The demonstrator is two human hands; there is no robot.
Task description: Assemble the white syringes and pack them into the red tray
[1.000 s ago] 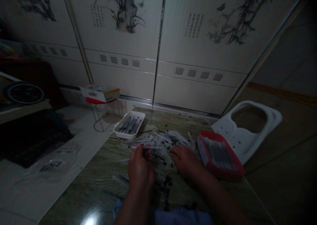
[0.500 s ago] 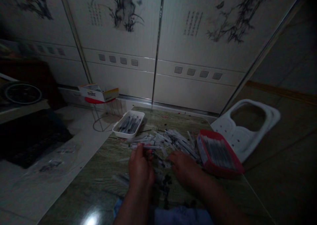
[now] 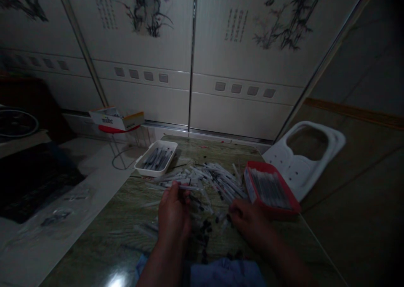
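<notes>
Over the green wood-patterned tabletop: steady on the left, fingering loose parts on the right

In front of the loose heap of long whitish plastic tubes, holds one slim pale plastic tube in the left hand, roughly level, in a narrow grip, with thumb uppermost and forearm straight back toward the body. Keeps the right hand low, palm down, with curled fingers beside scattered small black pieces, near the red plastic box filled with similar tubes. Cannot tell whether pinching anything there. Looks like the step of picking at a loose part. Seems to call next for a fine fingertip pinch on the right and a steady left.
</notes>
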